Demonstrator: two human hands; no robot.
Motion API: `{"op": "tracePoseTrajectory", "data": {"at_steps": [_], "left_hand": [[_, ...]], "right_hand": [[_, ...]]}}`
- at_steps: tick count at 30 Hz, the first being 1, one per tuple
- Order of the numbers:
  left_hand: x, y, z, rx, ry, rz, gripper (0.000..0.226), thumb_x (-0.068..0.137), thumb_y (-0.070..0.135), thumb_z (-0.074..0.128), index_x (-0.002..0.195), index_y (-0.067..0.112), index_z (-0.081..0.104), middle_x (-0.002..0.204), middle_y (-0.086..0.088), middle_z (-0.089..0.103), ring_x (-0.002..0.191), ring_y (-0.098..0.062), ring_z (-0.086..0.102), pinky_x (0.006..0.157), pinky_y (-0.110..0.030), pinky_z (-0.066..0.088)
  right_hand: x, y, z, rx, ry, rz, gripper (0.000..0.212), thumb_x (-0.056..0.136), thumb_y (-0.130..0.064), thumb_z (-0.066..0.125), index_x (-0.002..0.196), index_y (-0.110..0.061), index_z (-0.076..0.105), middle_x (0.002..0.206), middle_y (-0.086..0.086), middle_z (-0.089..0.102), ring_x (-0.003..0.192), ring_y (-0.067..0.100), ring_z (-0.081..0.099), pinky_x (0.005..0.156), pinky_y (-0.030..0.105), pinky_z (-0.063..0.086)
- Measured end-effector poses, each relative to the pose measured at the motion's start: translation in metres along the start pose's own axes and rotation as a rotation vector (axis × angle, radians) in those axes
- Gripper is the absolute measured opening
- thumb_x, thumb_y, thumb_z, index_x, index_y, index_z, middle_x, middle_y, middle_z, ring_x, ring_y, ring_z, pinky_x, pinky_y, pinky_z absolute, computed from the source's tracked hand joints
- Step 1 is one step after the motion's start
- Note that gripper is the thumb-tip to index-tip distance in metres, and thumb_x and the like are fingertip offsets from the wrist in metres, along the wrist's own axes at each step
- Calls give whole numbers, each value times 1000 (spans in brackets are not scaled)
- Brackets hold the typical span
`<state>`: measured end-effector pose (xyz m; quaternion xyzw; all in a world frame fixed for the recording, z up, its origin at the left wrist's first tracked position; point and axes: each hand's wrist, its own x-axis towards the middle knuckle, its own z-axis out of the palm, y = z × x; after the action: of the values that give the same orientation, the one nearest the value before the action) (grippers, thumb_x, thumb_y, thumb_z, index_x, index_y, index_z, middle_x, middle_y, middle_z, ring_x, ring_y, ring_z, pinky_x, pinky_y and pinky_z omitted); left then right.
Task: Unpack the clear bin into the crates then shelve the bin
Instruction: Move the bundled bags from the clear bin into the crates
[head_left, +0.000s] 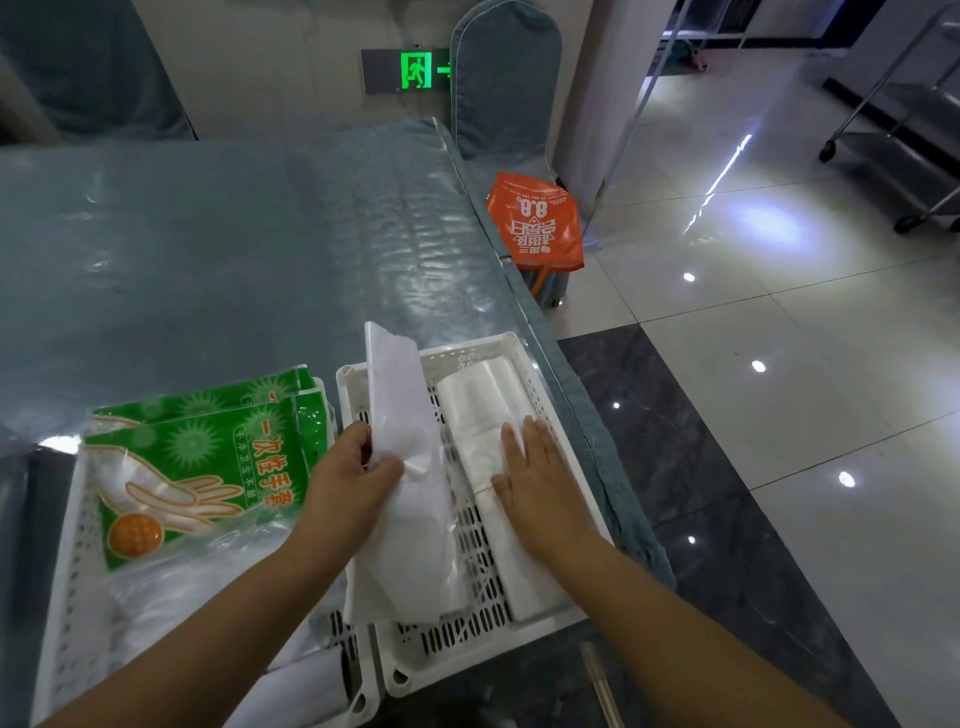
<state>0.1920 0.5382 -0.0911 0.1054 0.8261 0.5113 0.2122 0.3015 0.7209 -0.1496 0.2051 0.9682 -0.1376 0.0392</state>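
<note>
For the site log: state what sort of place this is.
Probably a back area of a restaurant or canteen: a lit emergency exit sign on the wall, glossy tiled floor, wheeled metal trolleys, and packs of disposable gloves in white crates.

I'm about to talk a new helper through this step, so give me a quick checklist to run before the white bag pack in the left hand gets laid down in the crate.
1. Left hand has firm hold of the white bag pack: ok, thumb and fingers pinch it.
2. Right hand holds the bundle of bags flat: ok, fingers straight, pressing down.
3. Free floor in the right crate beside the bundle: ok, slotted bottom shows.
4. Left crate already loaded: ok, green glove packs lie in it.
5. Clear bin emptied: cannot tell, it is not in view.
</note>
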Motion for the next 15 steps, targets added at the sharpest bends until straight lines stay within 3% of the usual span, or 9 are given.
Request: {"op": "tracePoseTrajectory", "data": {"at_steps": [7,9,11,13,15], "left_hand": [[2,4,7,1,-12,-12,6,82,13,57,87,15,56,83,-6,63,76,-25,61,66,-37,52],[2,7,13,-17,-35,-12,8,82,13,57,88,19,57,84,-1,64,77,-21,62,66,-36,53],[3,12,25,-47,-67,-17,8,82,13,56,87,19,57,84,-3,64,76,-22,62,63,-37,53],[2,18,45,-110,-116,-46,10,81,13,56,85,22,56,83,0,64,74,-18,62,55,-28,52],[1,22,71,-191,-166,-116,11,80,14,56,87,23,55,86,-1,64,74,-16,62,53,-23,50]], "right_hand": [[2,5,3,62,-43,0,60,100,-37,26,148,-18,-5,158,7,-10,143,19,-16,111,27,-9],[3,6,-7,224,-18,40,57,100,-27,32,148,-15,5,158,6,-2,144,19,-3,112,26,3],[5,10,-24,414,109,125,49,98,-17,36,145,-13,23,155,6,18,140,20,22,110,26,21],[5,19,-42,528,265,200,39,96,-13,39,136,-14,39,141,4,40,123,14,42,100,24,35],[4,30,-56,593,365,266,32,96,-12,41,127,-15,49,128,0,50,110,5,45,91,18,37]]}}
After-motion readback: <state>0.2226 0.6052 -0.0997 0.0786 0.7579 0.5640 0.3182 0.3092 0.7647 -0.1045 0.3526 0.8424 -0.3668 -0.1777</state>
